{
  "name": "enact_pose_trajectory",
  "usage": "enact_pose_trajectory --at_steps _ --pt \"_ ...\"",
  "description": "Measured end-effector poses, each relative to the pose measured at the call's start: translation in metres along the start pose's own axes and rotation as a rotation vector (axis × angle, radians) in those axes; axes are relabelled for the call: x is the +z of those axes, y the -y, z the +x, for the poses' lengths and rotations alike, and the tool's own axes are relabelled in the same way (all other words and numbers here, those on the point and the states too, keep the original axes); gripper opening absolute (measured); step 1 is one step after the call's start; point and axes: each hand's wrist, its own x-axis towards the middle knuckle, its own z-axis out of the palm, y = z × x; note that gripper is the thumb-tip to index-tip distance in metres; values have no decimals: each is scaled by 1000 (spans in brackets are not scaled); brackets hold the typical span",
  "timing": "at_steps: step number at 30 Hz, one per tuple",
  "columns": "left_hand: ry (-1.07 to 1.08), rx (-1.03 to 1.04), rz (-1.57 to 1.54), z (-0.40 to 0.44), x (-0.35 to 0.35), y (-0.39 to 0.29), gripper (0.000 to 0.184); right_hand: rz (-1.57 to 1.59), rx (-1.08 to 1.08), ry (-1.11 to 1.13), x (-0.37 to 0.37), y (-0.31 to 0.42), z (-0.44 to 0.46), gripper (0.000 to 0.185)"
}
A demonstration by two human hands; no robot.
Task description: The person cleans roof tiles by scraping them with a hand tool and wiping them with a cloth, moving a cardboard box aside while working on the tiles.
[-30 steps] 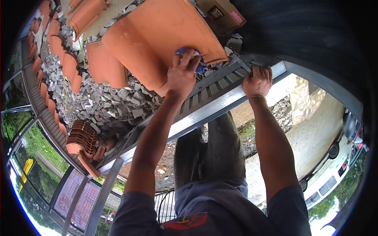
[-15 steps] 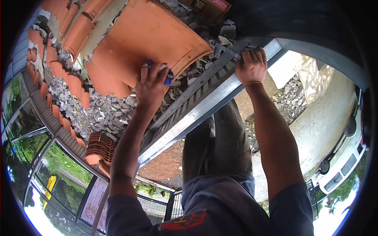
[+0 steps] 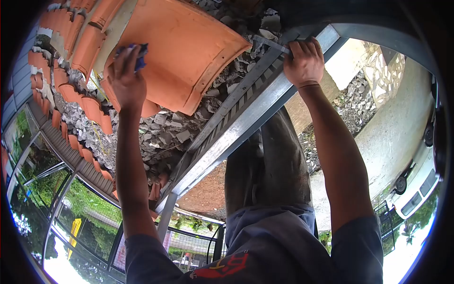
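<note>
A large orange roof tile (image 3: 189,52) lies tilted over grey rubble at the upper middle. My left hand (image 3: 126,83) is closed on a crumpled blue cloth (image 3: 140,57) at the left part of this tile. At the right, my right hand (image 3: 304,62) is curled over the top of a metal beam (image 3: 255,106). Its fingers hold a flat, thin metal tool (image 3: 270,44), whose blade points left toward the rubble. The tool's handle is hidden under the fingers.
Rows of orange tiles (image 3: 87,45) curve along the left. Broken grey rubble (image 3: 172,130) lies below the large tile. Beneath the beam are my legs and the ground far below. A white vehicle (image 3: 416,194) stands at the lower right.
My left hand with the blue cloth has moved left across the large tile. My right hand keeps its hold at the beam. The view has shifted, and the box at the top has left it.
</note>
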Motion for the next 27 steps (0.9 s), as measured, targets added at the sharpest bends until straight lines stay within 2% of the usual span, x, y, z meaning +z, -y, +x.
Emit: enact_pose_trajectory --at_steps 2,3,5,6,7,9,10,11,13,14,16,19,23,25,27 --pt "223 112 28 -30 12 -23 51 -19 12 10 1 1 -1 21" --pt "235 186 56 -47 19 -43 46 -20 8 6 1 1 -1 21" --pt "295 120 24 -78 20 -96 34 -25 -6 1 2 0 -1 22" --pt "473 104 57 -81 7 -123 27 -25 -12 -4 2 1 2 22" --pt "474 99 56 -82 -1 -135 27 -25 -18 -34 2 2 3 12" --pt "726 -79 -255 -86 -12 -148 24 -22 -26 -57 0 4 2 7" --pt "693 -315 -522 -83 -8 -146 28 -29 -23 -50 0 4 3 7" --pt "701 -314 -522 -80 1 -142 28 -36 -17 -44 0 4 1 7" --pt "229 -310 -335 -66 24 -134 36 -32 -11 -35 0 4 -2 7" --pt "225 -303 -336 -56 35 -134 36 -29 -15 -34 1 2 0 7" --pt "29 -179 -508 -34 52 -146 41 -45 -16 -28 -1 2 1 7" --pt "-76 -158 -528 1 66 -173 37 -52 -25 -29 0 3 1 8" --pt "40 -99 -275 -23 71 -175 27 -66 -48 -45 2 3 0 9" --pt "262 9 -49 -53 62 -156 18 -68 -41 -39 4 2 1 9" --pt "401 85 -32 -59 28 -135 17 -72 -44 -39 4 0 -1 11"
